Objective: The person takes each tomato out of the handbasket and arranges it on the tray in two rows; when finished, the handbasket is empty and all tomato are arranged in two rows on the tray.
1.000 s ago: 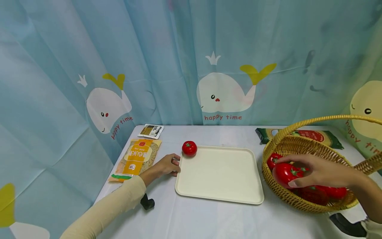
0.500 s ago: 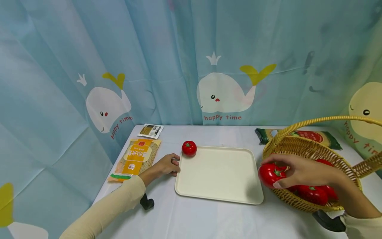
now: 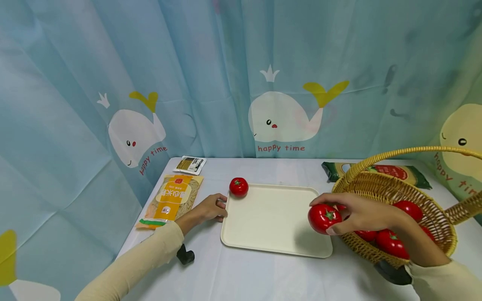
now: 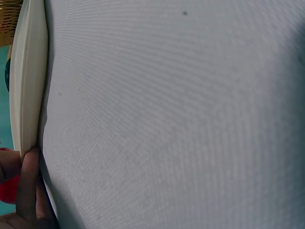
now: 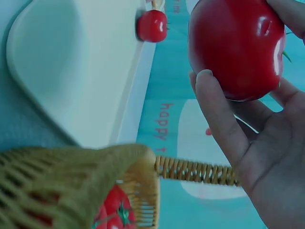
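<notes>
My right hand [image 3: 361, 213] grips a shiny red tomato [image 3: 323, 219] between thumb and fingers, raised over the right end of the cream tray [image 3: 271, 221]. In the right wrist view the fingers wrap under the held tomato [image 5: 236, 50], whose green stem faces away. At the tray's left edge my left hand [image 3: 211, 207] pinches the rim, with thumb and fingers on either side of it in the left wrist view. Another tomato [image 3: 239, 187] sits at the tray's far left corner. Several more tomatoes [image 3: 391, 243] lie in the wicker basket [image 3: 448, 234], partly hidden by my right forearm.
The basket's tall handle [image 3: 406, 151] arches up beside my right arm. Behind it lies a green packet [image 3: 418, 175]. On the left are a yellow noodle bag [image 3: 175, 196] and a small sachet [image 3: 190, 165]. A printed blue curtain [image 3: 211, 83] closes off the back.
My right hand has lifted the tomato out of the basket and carried it left, over the tray's right end. The left hand stays at the tray's edge.
</notes>
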Demonstrator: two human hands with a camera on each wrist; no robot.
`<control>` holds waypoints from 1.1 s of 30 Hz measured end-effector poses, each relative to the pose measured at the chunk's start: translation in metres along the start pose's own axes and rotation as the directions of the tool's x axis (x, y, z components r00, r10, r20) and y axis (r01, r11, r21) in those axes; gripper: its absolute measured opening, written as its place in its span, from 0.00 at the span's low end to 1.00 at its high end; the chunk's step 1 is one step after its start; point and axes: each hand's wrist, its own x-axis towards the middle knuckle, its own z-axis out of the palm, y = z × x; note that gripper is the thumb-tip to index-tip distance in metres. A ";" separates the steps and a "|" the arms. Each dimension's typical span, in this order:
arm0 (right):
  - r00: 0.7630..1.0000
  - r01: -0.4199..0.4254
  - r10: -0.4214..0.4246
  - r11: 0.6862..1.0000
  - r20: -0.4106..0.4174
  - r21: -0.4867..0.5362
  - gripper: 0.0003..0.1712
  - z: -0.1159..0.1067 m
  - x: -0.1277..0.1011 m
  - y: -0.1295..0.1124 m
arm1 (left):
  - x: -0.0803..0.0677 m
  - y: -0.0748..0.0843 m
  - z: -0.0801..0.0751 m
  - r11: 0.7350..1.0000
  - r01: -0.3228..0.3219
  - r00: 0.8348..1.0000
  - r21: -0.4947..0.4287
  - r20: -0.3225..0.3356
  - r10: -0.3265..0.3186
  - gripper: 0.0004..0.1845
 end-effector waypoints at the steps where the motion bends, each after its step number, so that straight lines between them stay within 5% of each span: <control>1: 1.000 0.011 -0.011 1.000 0.004 0.009 0.32 0.001 0.002 0.000 | 0.000 0.000 0.000 1.000 -0.003 1.000 0.000 -0.001 0.003 0.28; 11: 0.996 0.059 -0.068 0.987 0.055 0.151 0.31 0.013 0.025 0.005 | 0.002 -0.005 0.000 1.000 -0.012 1.000 -0.001 0.001 0.012 0.28; 33: 1.000 0.023 -0.021 0.991 -0.022 0.133 0.31 0.027 0.071 0.014 | 0.002 -0.002 -0.001 1.000 -0.003 1.000 0.009 0.001 0.003 0.29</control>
